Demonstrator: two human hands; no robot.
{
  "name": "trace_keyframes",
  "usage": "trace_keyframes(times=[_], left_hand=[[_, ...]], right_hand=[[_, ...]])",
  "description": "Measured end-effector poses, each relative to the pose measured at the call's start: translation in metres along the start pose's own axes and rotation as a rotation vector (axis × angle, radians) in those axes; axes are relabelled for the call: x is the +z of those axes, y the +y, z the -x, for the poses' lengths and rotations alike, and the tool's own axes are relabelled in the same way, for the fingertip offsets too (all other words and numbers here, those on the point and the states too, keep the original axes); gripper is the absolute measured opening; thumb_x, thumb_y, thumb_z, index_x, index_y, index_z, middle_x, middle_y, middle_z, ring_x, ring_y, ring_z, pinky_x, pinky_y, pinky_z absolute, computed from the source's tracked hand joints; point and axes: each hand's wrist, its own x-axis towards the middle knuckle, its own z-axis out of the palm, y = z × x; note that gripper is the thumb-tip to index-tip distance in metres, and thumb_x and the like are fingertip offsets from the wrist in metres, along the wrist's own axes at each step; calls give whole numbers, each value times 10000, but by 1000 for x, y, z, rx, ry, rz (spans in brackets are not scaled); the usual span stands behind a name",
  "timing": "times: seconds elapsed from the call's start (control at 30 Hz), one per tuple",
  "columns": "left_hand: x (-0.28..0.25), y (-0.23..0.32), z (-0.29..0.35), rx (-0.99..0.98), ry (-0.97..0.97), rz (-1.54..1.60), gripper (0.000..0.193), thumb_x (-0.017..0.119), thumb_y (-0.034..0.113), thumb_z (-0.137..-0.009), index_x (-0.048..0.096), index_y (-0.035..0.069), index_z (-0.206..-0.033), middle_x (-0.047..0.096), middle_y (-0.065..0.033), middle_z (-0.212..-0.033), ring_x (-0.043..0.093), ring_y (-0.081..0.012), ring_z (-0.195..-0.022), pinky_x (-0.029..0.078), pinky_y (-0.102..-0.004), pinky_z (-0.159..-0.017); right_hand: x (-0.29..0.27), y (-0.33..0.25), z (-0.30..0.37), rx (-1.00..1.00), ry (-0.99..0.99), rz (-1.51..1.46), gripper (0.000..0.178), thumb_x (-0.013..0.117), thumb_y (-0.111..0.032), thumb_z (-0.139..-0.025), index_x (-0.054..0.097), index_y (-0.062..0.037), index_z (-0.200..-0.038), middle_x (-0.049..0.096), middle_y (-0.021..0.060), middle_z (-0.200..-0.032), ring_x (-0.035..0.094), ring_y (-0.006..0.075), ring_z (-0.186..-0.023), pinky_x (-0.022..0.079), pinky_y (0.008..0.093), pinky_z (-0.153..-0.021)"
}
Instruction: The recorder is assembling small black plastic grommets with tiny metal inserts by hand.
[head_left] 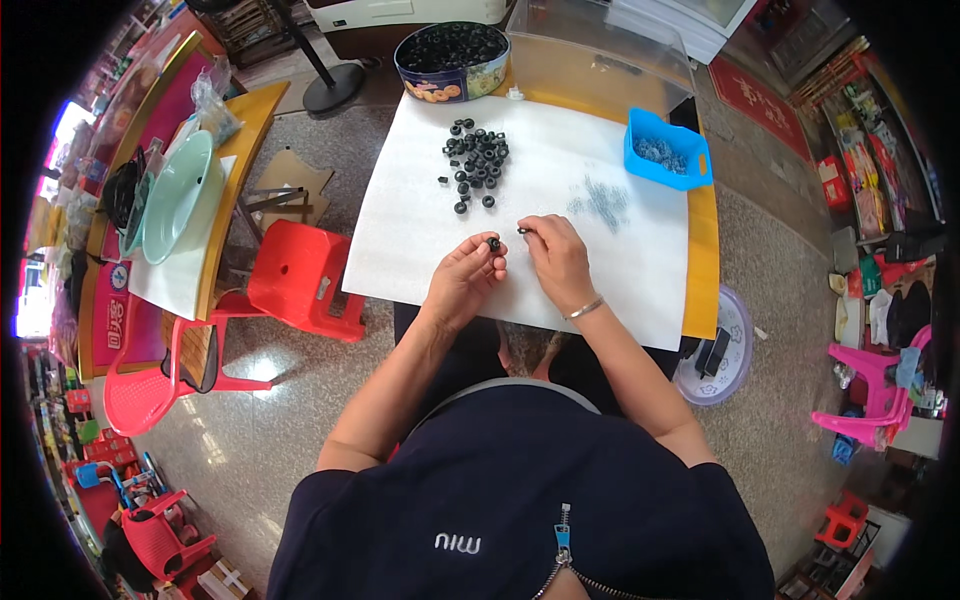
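Best steady round black plastic part (493, 243) pinched in left hand (468, 277), dark piece (522, 230) pinched in right hand (561, 264), nearside of black pile (482, 158).

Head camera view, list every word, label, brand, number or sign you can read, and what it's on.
I won't copy wording out, only locate it:
Navy top: pale chest letters.
Red mat: pale characters.
Pink panel, left: white characters.
Round tin: side print, too small to read.
Shelf packages, right: too blurred to read.

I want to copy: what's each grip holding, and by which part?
Left grip: round black piece, by its edge. Right grip: small dark piece, held part hidden.
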Motion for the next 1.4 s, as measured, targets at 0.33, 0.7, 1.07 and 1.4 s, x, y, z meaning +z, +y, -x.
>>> trace_keyframes(times=[0.33, 0.7, 1.07, 1.4], left_hand=[[19, -7, 3, 8, -22, -96, 195, 550, 103, -922, 567, -5, -1084, 611, -59, -893, 580, -115, -756, 494, -239, -715], [25, -7, 1, -3, -10, -164, 200, 544, 87, -925, 561, -31, -1086, 615, -76, -913, 582, -122, -753, 494, -236, -690], [28, 4, -1, -77, 16, -389, 204, 534, 78, -925, 576, -48, -1079, 622, -78, -908, 581, -116, -721, 504, -235, -663], [24, -2, -3, -64, -35, -590, 273, 576, 107, -907, 589, -65, -1119, 644, -87, -935, 619, -137, -806, 517, -243, -731]], right_hand=[[-23, -35, 12, 21, -11, -168, 158, 587, -1, -813, 631, -15, -964, 618, 95, -868, 599, 173, -733, 479, 274, -644], [-28, -32, 14, 9, -4, -169, 153, 581, 17, -818, 644, -31, -948, 622, 83, -862, 601, 177, -747, 476, 271, -642], [-30, -22, 17, -237, -37, -36, 255, 605, 78, -714, 616, -29, -945, 590, 94, -861, 567, 264, -783, 480, 340, -652], [-32, -19, 23, -258, -55, 6, 247, 612, 51, -723, 602, -16, -961, 569, 96, -864, 547, 272, -795, 473, 348, -684]])
